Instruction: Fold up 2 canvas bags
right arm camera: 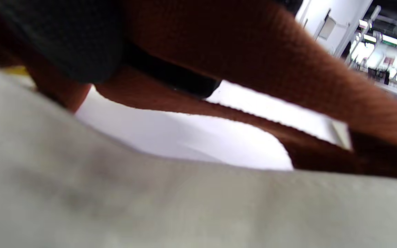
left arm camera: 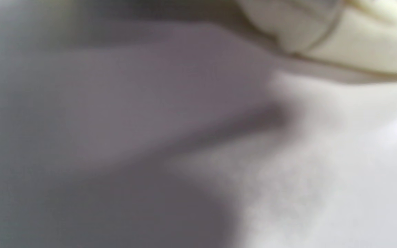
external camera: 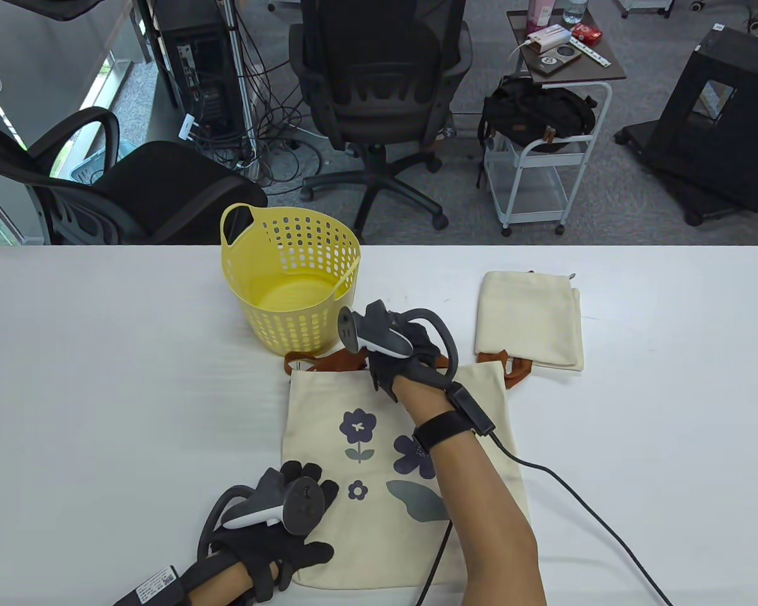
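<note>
A cream canvas bag with a dark flower print (external camera: 328,404) lies flat at the front middle of the white table (external camera: 101,353), its brown handles (external camera: 328,363) pointing at the far side. My right hand (external camera: 385,366) is at the bag's top edge and grips the handles. In the right wrist view a gloved finger (right arm camera: 64,34) sits against the brown strap (right arm camera: 253,51), above the bag's cloth (right arm camera: 150,206). My left hand (external camera: 309,505) rests flat with straight fingers on the bag's lower left corner. A second cream bag (external camera: 529,319) lies folded at the right.
An empty yellow perforated basket (external camera: 290,278) stands just beyond the flower bag's handles. The left wrist view is blurred and shows only a cloth edge (left arm camera: 322,34) and table. A cable (external camera: 581,505) trails from my right wrist across the table. Office chairs stand past the far edge.
</note>
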`<state>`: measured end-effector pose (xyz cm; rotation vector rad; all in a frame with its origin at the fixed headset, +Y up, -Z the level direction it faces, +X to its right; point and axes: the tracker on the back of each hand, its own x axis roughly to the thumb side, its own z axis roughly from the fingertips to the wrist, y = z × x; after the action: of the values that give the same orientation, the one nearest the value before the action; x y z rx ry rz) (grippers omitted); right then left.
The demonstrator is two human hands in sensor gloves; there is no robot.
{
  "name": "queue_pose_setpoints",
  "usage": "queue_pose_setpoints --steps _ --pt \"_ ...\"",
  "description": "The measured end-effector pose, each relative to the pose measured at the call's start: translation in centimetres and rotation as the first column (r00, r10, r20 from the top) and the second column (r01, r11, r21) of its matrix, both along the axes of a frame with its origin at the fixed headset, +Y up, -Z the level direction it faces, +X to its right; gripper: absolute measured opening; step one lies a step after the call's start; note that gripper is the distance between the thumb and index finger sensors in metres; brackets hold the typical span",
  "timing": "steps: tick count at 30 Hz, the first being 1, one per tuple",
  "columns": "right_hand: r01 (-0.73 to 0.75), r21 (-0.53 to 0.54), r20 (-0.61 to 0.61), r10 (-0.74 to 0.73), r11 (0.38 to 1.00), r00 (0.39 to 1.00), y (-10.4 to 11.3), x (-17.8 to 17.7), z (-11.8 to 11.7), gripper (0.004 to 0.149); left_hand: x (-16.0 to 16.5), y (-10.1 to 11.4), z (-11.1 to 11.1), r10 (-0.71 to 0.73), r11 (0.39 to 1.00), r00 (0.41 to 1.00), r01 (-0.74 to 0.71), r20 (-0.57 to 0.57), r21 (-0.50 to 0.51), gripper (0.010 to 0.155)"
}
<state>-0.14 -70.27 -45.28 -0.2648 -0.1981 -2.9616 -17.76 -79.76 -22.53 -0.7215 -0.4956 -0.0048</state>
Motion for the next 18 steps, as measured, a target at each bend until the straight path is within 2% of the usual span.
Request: queue_pose_setpoints --steps 2,5,8,12,18 --pt "0.092 0.034 0.073 -0.094 0.995 0.993 0.6 1.5 -1.1 0.039 0.0 -0.1 0.0 0.004 1.0 1.0 -0.004 -0.002 -0.003 0.09" --pt "0.268 0.075 0.201 -0.278 0.961 0.939 1.7 4.7 -2.6 0.039 -0.1 -0.1 -0.1 0.009 1.0 1.0 -0.009 -0.005 -0.005 0.091" --pt "0.41 0.143 0.307 -0.434 0.901 0.847 1.1 7.2 -4.5 0.04 -0.1 -0.1 -0.1 0.011 1.0 1.0 -0.011 -0.008 -0.007 0.091" --pt "0.58 0.227 0.395 -0.618 0.783 0.679 0.3 10.2 -6.0 0.04 -0.1 -0.2 -0.1 0.013 1.0 1.0 -0.013 -0.01 -0.007 0.091" --pt "0.618 0.345 0.477 -0.699 0.706 0.532 -1.1 12.5 -6.6 0.04 -0.1 -0.2 -0.1 0.013 1.0 1.0 -0.013 -0.01 -0.008 0.091"
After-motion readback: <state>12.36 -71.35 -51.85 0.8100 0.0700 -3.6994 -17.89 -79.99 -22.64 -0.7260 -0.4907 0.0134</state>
